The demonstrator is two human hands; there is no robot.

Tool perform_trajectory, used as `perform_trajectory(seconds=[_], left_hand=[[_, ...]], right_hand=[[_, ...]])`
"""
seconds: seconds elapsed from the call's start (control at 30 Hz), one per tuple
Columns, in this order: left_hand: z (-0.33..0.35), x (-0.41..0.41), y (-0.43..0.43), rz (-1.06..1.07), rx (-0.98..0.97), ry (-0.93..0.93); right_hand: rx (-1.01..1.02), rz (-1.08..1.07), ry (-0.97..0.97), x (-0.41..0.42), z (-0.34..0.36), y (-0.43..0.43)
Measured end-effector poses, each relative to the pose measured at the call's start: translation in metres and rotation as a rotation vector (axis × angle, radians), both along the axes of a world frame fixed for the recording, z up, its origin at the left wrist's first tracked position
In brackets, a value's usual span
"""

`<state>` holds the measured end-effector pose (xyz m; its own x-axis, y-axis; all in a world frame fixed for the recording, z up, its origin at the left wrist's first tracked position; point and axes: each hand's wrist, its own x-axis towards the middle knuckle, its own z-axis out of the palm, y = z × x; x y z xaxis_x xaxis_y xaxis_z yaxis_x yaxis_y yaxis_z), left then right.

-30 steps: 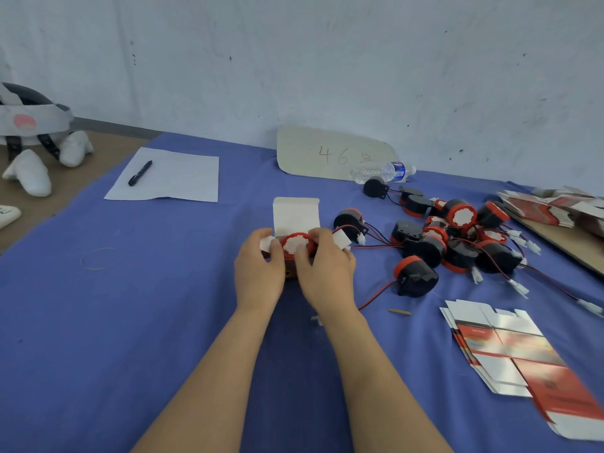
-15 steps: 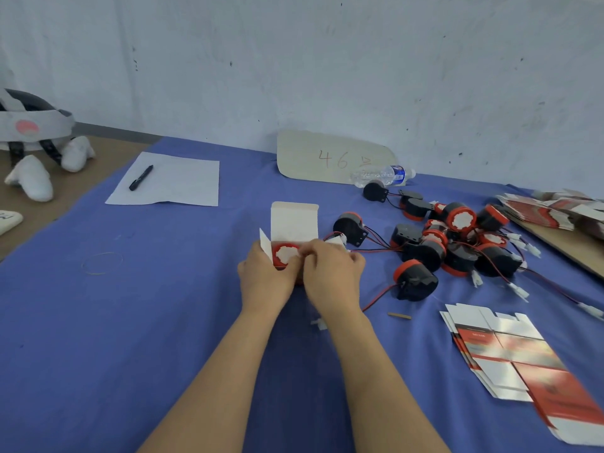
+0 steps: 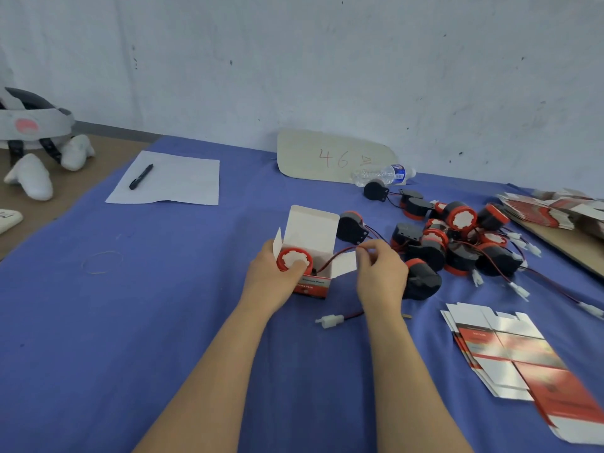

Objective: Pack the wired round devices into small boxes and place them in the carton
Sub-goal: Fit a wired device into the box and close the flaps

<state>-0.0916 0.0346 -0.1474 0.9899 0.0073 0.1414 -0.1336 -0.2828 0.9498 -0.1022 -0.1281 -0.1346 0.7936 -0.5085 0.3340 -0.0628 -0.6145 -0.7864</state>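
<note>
While the left hand (image 3: 273, 279) grips the small box (image 3: 312, 256) at mid-frame, its thumb presses the round device (image 3: 294, 260) inside. Right hand (image 3: 380, 273) pinches the red wire (image 3: 340, 253).

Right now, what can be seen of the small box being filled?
The small box is thin cardboard, white inside, red with print on its front. It stands on the blue cloth, top lid raised, side flaps splayed. A red-rimmed round device sits in its mouth, its wire trailing over the right edge. The left hand grips the box, thumb on the device; the right hand pinches only the wire.
</note>
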Motion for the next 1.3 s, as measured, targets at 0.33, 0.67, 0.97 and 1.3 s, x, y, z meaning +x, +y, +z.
perform_trajectory(seconds=[0.33,0.67,0.97,1.3], left_hand=[[0.0,0.0,-0.008,0.068,0.087,-0.044],[-0.003,0.0,-0.01,0.111,0.133,-0.043],[-0.003,-0.001,-0.011,0.12,0.112,-0.046],[-0.003,-0.001,-0.011,0.12,0.137,-0.05]], right_hand=[[0.125,0.248,-0.307,-0.01,0.028,0.035],[-0.037,0.282,-0.29,-0.007,0.025,0.038],[-0.035,0.221,-0.305,-0.009,0.024,0.041],[-0.112,0.211,-0.028,-0.01,0.025,0.04]])
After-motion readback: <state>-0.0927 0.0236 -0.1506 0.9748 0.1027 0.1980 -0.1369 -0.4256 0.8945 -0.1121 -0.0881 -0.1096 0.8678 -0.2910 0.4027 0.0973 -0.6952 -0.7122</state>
